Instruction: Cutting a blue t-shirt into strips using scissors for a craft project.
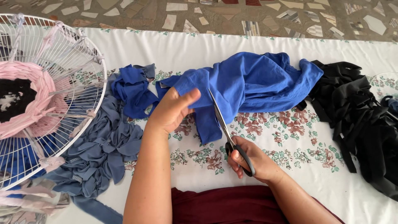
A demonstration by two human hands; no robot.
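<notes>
Surface: white cloth (265, 43) with a floral border covers the floor where I sit; patterned stone floor (232, 16) shows beyond it.

Left hand: my left hand (172, 110) pinches the edge of the blue fabric (253, 81), thumb on top, fingers curled beneath and closed on it.

Right hand: my right hand (248, 159) grips the scissors (226, 130) by the black handles, fingers through the loops; the blades look nearly closed, tip on the fabric.

Fabric place: blue fabric lies just past my left fingertips and spreads off to the right; a cut strip hangs down between my two hands, touching the blades.

Risk: I judge my left thumb sits near the blade line, so a slip of the cloth could bring the edge to the skin.

Risk two: bunched folds may let the blades catch a second layer and cut crooked.

Around: grey-blue strips (99, 145) heap just left of my left wrist; black fabric (360, 120) lies well right of my right hand; wire frame (83, 62) with pink weaving stands far left.
</notes>
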